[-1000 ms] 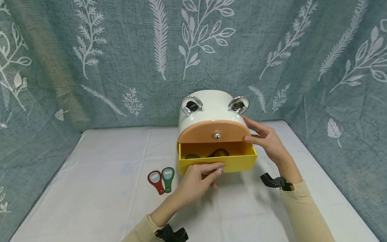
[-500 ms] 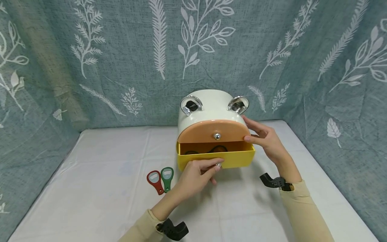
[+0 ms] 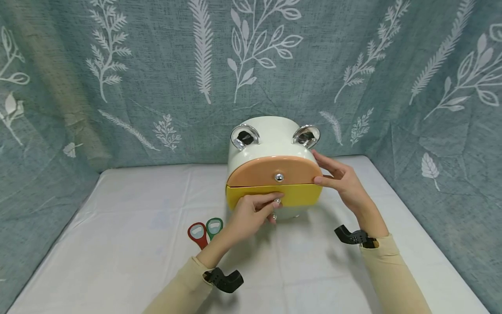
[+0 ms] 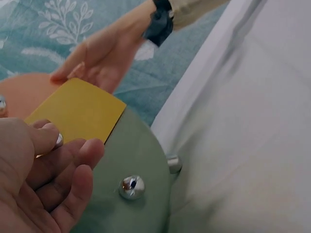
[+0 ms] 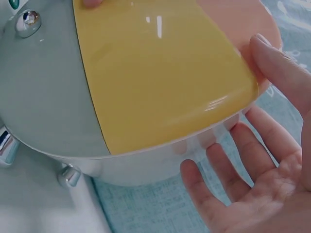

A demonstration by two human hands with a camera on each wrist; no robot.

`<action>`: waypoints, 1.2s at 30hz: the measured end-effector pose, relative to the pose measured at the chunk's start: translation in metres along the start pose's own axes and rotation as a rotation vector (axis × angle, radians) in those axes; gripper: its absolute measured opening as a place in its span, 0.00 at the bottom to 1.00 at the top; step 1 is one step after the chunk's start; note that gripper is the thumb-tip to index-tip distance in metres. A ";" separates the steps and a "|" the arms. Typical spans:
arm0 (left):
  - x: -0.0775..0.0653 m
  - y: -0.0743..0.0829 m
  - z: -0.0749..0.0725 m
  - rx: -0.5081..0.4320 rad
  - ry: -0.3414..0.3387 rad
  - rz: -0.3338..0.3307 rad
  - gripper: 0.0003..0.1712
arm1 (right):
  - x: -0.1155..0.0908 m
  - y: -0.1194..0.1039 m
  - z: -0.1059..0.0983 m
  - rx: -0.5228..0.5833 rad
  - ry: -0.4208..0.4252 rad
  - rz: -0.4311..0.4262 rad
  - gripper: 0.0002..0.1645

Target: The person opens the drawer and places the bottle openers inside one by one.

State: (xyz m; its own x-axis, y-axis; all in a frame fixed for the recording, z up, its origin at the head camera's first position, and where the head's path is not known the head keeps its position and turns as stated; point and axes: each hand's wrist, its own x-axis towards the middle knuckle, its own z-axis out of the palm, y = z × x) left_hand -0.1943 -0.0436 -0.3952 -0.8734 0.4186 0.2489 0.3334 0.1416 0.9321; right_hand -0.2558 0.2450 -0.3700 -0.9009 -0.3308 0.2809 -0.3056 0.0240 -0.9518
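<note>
A rounded white cabinet (image 3: 270, 131) with two silver-rimmed eyes stands at the back of the table. Its orange upper drawer front (image 3: 255, 172) sits above a yellow drawer (image 3: 302, 195), which is pushed in about level with it. My left hand (image 3: 251, 213) pinches the yellow drawer's silver knob (image 3: 277, 201) between thumb and finger. On the cabinet's right edge rests my right hand (image 3: 343, 185): the thumb touches the orange front and the other fingers lie loosely spread along the side, as the right wrist view shows. The yellow drawer's contents are hidden.
A red bottle opener (image 3: 198, 233) and a green bottle opener (image 3: 214, 226) lie left of the cabinet, partly covered by my left forearm. Below the yellow drawer is a pale green front (image 4: 146, 150) with its own silver knob (image 4: 132, 187). A patterned curtain (image 3: 157, 78) hangs behind.
My left hand has pushed the yellow drawer inward, so the dark items inside are out of sight. The right hand has kept its hold place on the cabinet's side.
</note>
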 end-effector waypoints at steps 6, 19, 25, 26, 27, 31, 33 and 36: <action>0.004 0.001 -0.003 -0.032 -0.004 -0.029 0.16 | 0.000 0.003 0.001 -0.006 0.002 -0.013 0.37; -0.010 -0.002 0.014 -0.081 0.054 -0.018 0.20 | 0.000 0.007 0.002 0.010 -0.009 -0.066 0.45; -0.029 -0.011 0.031 -0.118 0.130 -0.003 0.16 | 0.001 0.008 0.002 0.021 -0.007 -0.081 0.45; -0.030 -0.012 0.034 -0.109 0.131 -0.013 0.14 | 0.002 0.007 0.002 0.022 -0.003 -0.082 0.45; -0.031 -0.013 0.035 -0.098 0.128 -0.029 0.12 | 0.002 0.007 0.002 0.023 0.001 -0.081 0.45; -0.032 -0.017 0.039 -0.071 0.127 -0.106 0.11 | 0.001 0.007 0.002 0.031 0.006 -0.074 0.44; -0.032 -0.019 0.039 -0.074 0.131 -0.141 0.14 | 0.001 0.007 0.002 0.034 0.002 -0.069 0.44; -0.032 -0.023 0.038 -0.064 0.120 -0.166 0.19 | 0.000 0.008 0.002 0.038 0.000 -0.069 0.45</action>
State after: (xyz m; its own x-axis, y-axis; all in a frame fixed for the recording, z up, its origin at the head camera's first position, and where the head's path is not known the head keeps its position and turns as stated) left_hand -0.1608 -0.0263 -0.4348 -0.9519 0.2835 0.1164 0.1615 0.1413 0.9767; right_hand -0.2578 0.2430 -0.3783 -0.8779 -0.3308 0.3461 -0.3552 -0.0348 -0.9342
